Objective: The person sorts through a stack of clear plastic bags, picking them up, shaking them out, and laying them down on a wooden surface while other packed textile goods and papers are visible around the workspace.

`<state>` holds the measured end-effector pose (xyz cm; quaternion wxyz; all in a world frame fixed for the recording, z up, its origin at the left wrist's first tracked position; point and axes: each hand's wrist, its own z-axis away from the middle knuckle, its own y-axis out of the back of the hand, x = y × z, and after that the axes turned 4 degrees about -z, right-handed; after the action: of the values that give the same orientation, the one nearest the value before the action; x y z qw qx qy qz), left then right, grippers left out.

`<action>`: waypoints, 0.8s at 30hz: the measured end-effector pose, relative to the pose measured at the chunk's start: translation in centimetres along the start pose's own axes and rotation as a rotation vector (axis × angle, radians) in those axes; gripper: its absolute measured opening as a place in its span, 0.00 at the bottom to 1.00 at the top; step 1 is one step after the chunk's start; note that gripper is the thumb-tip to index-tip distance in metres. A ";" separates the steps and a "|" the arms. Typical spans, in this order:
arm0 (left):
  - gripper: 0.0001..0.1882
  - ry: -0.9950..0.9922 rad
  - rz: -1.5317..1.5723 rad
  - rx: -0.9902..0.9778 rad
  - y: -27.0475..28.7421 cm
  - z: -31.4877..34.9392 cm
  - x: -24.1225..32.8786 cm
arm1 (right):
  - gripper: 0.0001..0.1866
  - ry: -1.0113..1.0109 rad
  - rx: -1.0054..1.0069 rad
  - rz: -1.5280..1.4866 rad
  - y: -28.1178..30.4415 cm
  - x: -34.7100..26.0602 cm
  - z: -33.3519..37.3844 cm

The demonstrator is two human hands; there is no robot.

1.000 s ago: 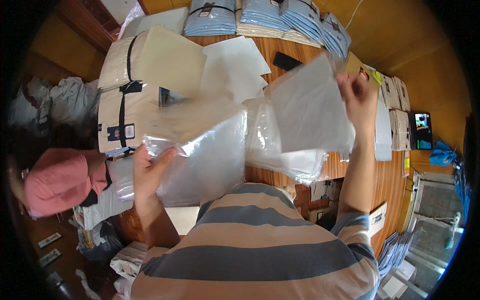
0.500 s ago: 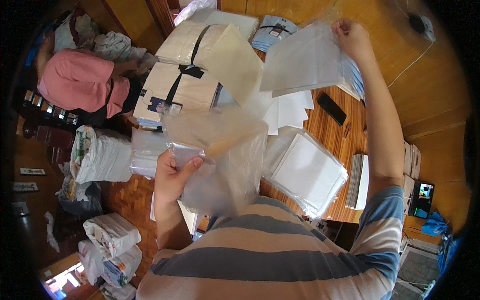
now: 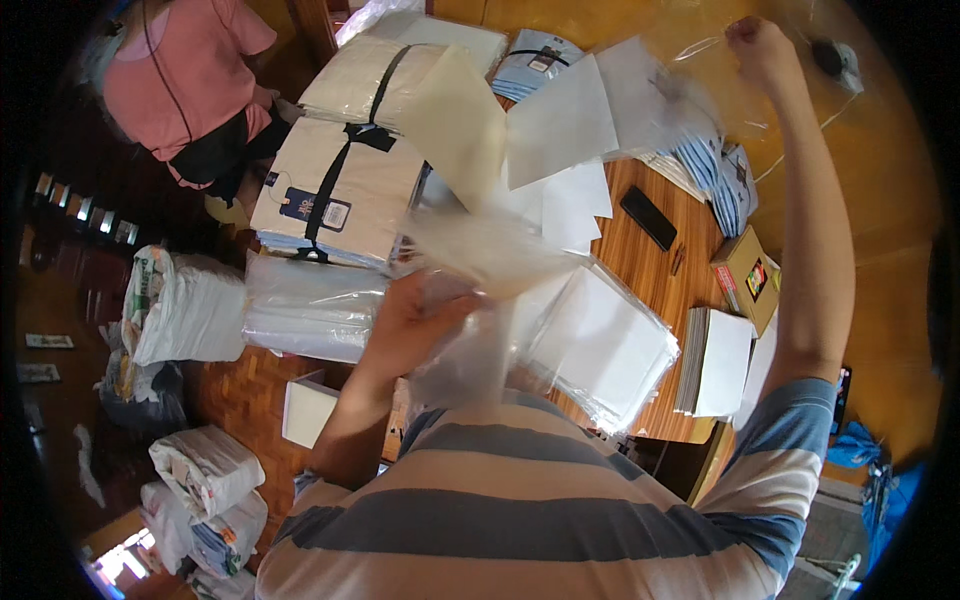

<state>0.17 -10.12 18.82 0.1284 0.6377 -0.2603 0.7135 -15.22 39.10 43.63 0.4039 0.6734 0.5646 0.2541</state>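
My left hand (image 3: 425, 318) is closed on a clear plastic bag (image 3: 460, 355), which hangs crumpled and partly blurred in front of my chest. High at the right, my right hand (image 3: 762, 48) is raised in a fist, gripping clear plastic (image 3: 700, 48) whose outline is hard to make out. Below and left of that fist, a translucent white sheet (image 3: 565, 125) spreads over the table, its right side smeared by motion. A stack of white sheets in clear plastic (image 3: 610, 345) lies closest to my chest. Loose white sheets (image 3: 580, 215) fan out behind it.
Folded cream garments with black bands (image 3: 335, 190) are piled at the left. On the wooden table are a black phone (image 3: 648, 218), a card stack (image 3: 720, 362), a small box (image 3: 745, 280) and folded blue garments (image 3: 700, 165). A person in pink (image 3: 190, 80) bends at far left.
My right hand has risen and moved right, away from the sheets. My left hand has shifted right with its plastic bag. The person in pink has moved toward the upper right.
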 end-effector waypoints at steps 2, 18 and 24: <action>0.13 -0.024 0.082 -0.063 -2.2 -1.7 -0.8 | 0.18 0.098 0.072 0.193 2.8 1.5 -0.1; 0.13 0.300 0.104 -0.289 -11.0 -5.8 -19.4 | 0.20 -0.372 0.199 -0.265 9.6 12.0 16.5; 0.13 0.404 -0.233 -0.210 -9.4 -5.5 -21.4 | 0.17 -0.726 0.276 -0.521 -3.1 11.7 32.7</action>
<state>3.67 3.82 -0.37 0.3247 0.4913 -0.2268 0.7758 11.93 42.07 21.90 0.5324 0.6020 0.5655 -0.1854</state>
